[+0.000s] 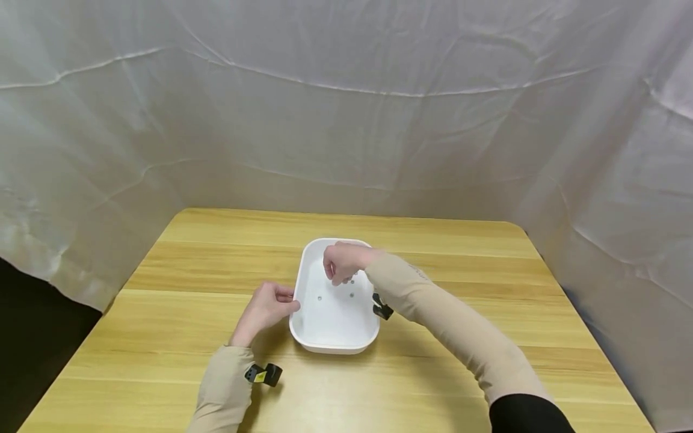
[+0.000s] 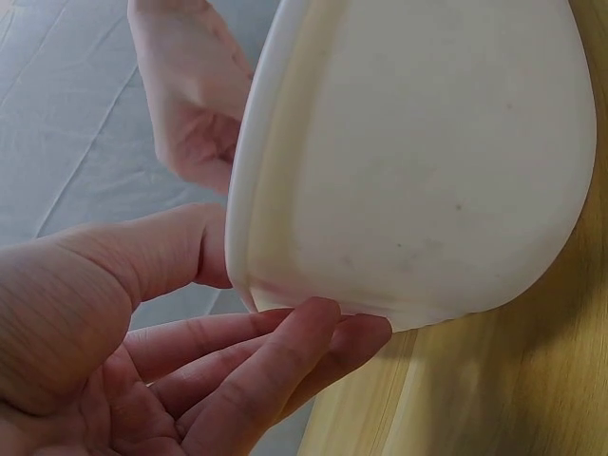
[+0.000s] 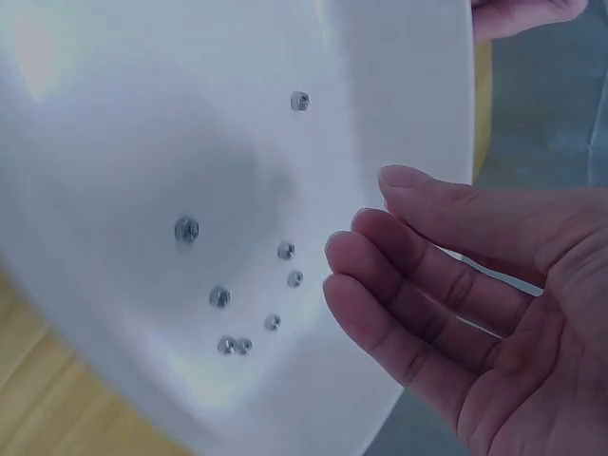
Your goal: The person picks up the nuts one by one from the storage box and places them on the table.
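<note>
A white rectangular tray (image 1: 332, 328) with rounded corners is in the middle of the head view. My left hand (image 1: 267, 310) grips its left side, thumb at the rim and fingers against the outer wall, as the left wrist view shows along with the tray's outside (image 2: 427, 142). Over the tray's far part hovers my right hand (image 1: 344, 261), palm down. In the right wrist view its fingers (image 3: 356, 309) are loosely bent, thumb near the index finger, nothing visible between them. Several small shiny metal pieces (image 3: 286, 251), like nuts or beads, are scattered across the tray's floor.
The tray is over a wooden table (image 1: 206, 258) with light, striped grain. Pale hanging sheeting (image 1: 346, 138) closes off the back and both sides. Each wrist carries a small black camera, one of them the left wrist camera (image 1: 263, 374).
</note>
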Motion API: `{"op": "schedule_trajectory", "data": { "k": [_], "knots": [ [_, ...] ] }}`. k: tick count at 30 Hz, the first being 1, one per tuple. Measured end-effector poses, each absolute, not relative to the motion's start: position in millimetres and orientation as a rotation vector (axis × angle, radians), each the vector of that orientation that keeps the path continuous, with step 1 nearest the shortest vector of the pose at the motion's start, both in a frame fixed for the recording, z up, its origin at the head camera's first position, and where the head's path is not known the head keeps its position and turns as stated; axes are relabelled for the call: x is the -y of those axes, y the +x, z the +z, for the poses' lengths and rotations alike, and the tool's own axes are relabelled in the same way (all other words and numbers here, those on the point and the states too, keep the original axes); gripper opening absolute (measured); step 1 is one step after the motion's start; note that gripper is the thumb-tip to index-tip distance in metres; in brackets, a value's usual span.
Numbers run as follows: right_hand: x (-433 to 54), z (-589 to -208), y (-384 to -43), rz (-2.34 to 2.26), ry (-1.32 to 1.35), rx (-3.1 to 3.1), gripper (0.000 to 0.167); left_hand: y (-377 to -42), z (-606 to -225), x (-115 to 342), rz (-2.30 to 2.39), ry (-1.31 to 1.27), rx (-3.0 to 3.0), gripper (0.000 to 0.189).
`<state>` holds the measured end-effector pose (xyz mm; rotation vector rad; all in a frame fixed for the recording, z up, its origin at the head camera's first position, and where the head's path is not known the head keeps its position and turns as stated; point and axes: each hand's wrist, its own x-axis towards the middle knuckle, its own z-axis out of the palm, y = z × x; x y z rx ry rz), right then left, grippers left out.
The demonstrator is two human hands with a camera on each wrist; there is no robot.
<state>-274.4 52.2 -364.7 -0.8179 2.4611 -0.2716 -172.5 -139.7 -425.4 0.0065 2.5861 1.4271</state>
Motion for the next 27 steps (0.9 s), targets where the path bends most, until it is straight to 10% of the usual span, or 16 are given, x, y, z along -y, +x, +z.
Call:
{"op": "schedule_trajectory", "data": {
  "k": [27],
  "knots": [
    [-19, -411, -276, -0.212, -0.677, -2.499, 0.021, -172, -426, 137, 1.416, -0.005, -2.596, 0.034]
  ]
}}
